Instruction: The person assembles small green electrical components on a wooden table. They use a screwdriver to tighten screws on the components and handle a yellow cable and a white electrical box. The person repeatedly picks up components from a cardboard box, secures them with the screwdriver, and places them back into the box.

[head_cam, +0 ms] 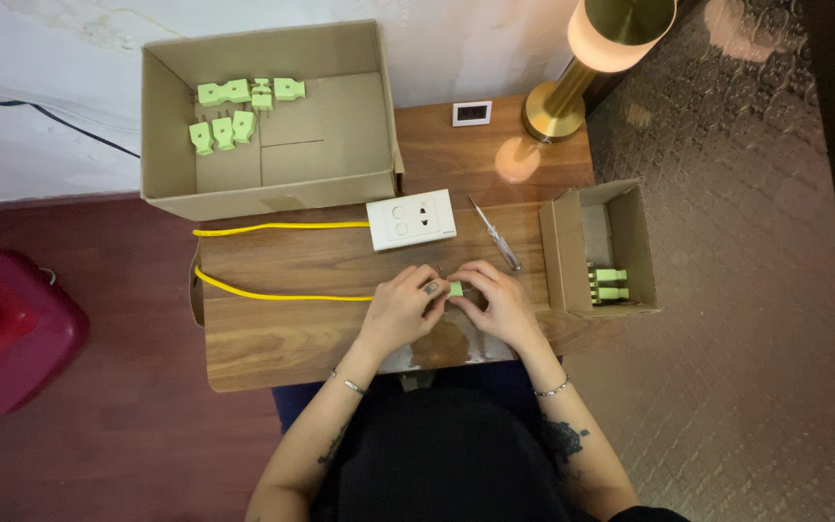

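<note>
both hands (448, 298) on green plug (455, 289)

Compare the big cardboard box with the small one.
The big box sits at the table's back left; the small box at its right edge. The big box holds about seven loose green plugs; the small box shows two or three plugs by one wall. Both are open brown cardboard.
</note>
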